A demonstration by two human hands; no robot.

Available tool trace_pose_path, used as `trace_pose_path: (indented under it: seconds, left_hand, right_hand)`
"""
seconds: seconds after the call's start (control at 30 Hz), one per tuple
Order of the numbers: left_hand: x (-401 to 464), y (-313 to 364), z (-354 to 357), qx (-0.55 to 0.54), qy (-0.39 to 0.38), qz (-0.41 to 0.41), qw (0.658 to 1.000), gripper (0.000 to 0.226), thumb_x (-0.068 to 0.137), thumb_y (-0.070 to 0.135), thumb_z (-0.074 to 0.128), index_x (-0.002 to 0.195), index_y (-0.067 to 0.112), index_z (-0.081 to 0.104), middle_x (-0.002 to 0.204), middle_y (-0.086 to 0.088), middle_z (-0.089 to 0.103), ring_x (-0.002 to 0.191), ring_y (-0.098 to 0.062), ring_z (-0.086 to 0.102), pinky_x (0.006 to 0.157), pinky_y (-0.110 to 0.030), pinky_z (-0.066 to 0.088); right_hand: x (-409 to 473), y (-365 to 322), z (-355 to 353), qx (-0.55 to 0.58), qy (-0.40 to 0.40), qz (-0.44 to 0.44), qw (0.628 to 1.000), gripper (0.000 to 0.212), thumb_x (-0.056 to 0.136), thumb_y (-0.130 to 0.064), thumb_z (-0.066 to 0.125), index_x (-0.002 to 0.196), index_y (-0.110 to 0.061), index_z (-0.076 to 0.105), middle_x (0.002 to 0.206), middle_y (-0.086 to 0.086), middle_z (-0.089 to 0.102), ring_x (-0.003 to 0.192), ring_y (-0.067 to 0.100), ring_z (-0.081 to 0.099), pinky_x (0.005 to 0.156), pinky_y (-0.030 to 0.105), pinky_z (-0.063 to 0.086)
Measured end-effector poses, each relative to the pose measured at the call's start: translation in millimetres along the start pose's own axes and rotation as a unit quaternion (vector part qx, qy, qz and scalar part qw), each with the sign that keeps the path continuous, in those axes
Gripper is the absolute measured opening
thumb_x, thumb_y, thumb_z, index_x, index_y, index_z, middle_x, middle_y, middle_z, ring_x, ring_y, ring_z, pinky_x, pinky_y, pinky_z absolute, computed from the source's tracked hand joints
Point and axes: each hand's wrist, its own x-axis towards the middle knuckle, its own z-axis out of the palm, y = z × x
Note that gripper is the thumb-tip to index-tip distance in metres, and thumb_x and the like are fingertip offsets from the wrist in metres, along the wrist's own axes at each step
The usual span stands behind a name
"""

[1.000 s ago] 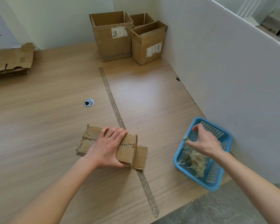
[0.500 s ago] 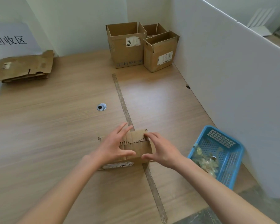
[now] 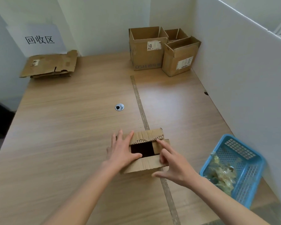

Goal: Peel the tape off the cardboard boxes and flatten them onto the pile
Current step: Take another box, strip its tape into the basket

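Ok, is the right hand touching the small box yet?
Touching. The head view shows the right hand with fingertips on the right flap of the small box, while the left hand rests on its left side.

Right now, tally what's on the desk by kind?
Upright open cardboard boxes: 3
Small box in hand: 1
Flattened cardboard pile: 1
Blue basket: 1
Total: 6
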Motion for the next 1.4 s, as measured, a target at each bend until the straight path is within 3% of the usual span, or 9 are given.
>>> trace_pose_path:
  seconds: [0.07, 0.17, 0.3, 0.43, 0.57, 0.67, 1.03, 1.2, 1.4]
  left_hand:
    - [-5.0, 5.7, 9.6, -0.011, 0.027, -0.001, 1.0, 0.097, 0.085, 0.035, 0.072, 0.158, 0.048, 0.008, 0.169, -0.004, -0.003, 0.154, -0.035, 0.006, 0.114, -0.054, 0.037]
    - [-8.3, 5.3, 15.7, -0.079, 0.063, 0.0, 0.995, 0.085, 0.089, 0.021, 0.06, 0.159, 0.044, 0.016, 0.17, -0.004, -0.001, 0.152, -0.034, 0.019, 0.117, -0.049, 0.035]
    - [-10.2, 3.6, 10.1, -0.204, 0.106, 0.014, 0.973, 0.086, 0.091, 0.024, 0.058, 0.159, 0.041, 0.009, 0.17, 0.004, 0.0, 0.15, -0.031, 0.026, 0.116, -0.046, 0.032]
    - [-6.4, 1.9, -20.4, -0.351, 0.167, 0.03, 0.921, 0.091, 0.093, 0.009, 0.057, 0.16, 0.043, 0.006, 0.16, -0.001, 0.037, 0.135, -0.014, 0.048, 0.113, -0.034, 0.041]
    - [3.7, -16.5, -68.2, -0.369, 0.236, 0.055, 0.897, 0.087, 0.089, -0.006, 0.057, 0.159, 0.034, 0.027, 0.102, -0.001, 0.068, 0.072, 0.003, 0.056, 0.073, -0.024, 0.049]
    - [2.5, -36.0, -83.9, -0.445, 0.228, 0.088, 0.862, 0.091, 0.088, -0.013, 0.062, 0.157, 0.038, 0.031, 0.126, 0.019, 0.064, 0.102, -0.001, 0.068, 0.086, -0.019, 0.055]
    - [-37.3, -105.4, 52.9, -0.14, 0.119, 0.067, 0.981, 0.066, 0.083, -0.012, 0.066, 0.141, 0.02, 0.058, 0.14, -0.001, 0.045, 0.096, -0.018, 0.061, 0.087, -0.027, 0.05]
    - [-39.3, -121.0, 75.9, -0.015, -0.015, 0.092, 0.996, 0.061, 0.091, 0.007, 0.056, 0.15, 0.019, 0.046, 0.155, -0.002, 0.033, 0.119, -0.024, 0.059, 0.098, -0.033, 0.049]
    - [4.1, -90.8, 61.9, 0.115, 0.095, 0.089, 0.985, 0.055, 0.103, 0.043, 0.041, 0.155, 0.024, 0.036, 0.118, 0.0, 0.066, 0.096, -0.017, 0.057, 0.086, -0.033, 0.047]
  right_hand:
    - [-1.7, -6.2, 0.4, 0.093, 0.003, 0.068, 0.993, 0.053, 0.083, -0.076, 0.061, 0.079, -0.025, 0.048, 0.16, -0.023, 0.028, 0.136, -0.004, 0.041, 0.093, 0.023, 0.045]
    - [18.2, -16.9, -2.9, 0.115, 0.145, 0.2, 0.962, 0.045, 0.079, -0.064, 0.071, 0.093, -0.027, 0.051, 0.125, -0.017, 0.045, 0.107, 0.009, 0.058, 0.077, 0.024, 0.049]
    - [52.9, -33.1, -14.8, 0.036, 0.063, 0.331, 0.941, 0.109, 0.07, -0.05, 0.084, 0.148, -0.029, 0.012, 0.138, 0.003, 0.031, 0.11, 0.025, 0.057, 0.073, 0.036, 0.048]
    - [69.5, -31.2, -32.8, 0.129, 0.086, 0.305, 0.94, 0.094, 0.086, -0.019, 0.061, 0.155, -0.039, 0.001, 0.127, 0.01, 0.059, 0.101, 0.031, 0.063, 0.087, 0.046, 0.055]
    - [76.4, -17.8, -78.3, 0.195, 0.107, 0.175, 0.959, 0.084, 0.086, 0.004, 0.044, 0.152, -0.045, 0.028, 0.134, 0.002, 0.061, 0.108, 0.026, 0.06, 0.097, 0.045, 0.051]
    - [69.1, -8.1, -98.9, 0.093, 0.087, 0.056, 0.99, 0.093, 0.083, 0.014, 0.04, 0.15, -0.051, 0.034, 0.146, -0.011, 0.051, 0.126, 0.018, 0.053, 0.105, 0.026, 0.045]
    - [20.9, 21.4, 16.1, -0.165, -0.184, 0.0, 0.969, 0.098, 0.083, 0.014, 0.041, 0.156, -0.049, 0.023, 0.17, -0.006, 0.008, 0.157, 0.023, 0.005, 0.126, 0.042, 0.018]
    - [10.1, 35.8, 39.3, -0.156, -0.224, 0.018, 0.962, 0.093, 0.085, 0.006, 0.041, 0.156, -0.05, 0.021, 0.169, -0.011, 0.0, 0.157, 0.016, 0.002, 0.116, 0.034, 0.036]
    - [34.2, 47.2, 37.3, -0.163, -0.153, 0.026, 0.974, 0.06, 0.091, -0.046, 0.03, 0.151, -0.041, 0.035, 0.149, -0.012, 0.047, 0.13, 0.014, 0.049, 0.089, 0.031, 0.05]
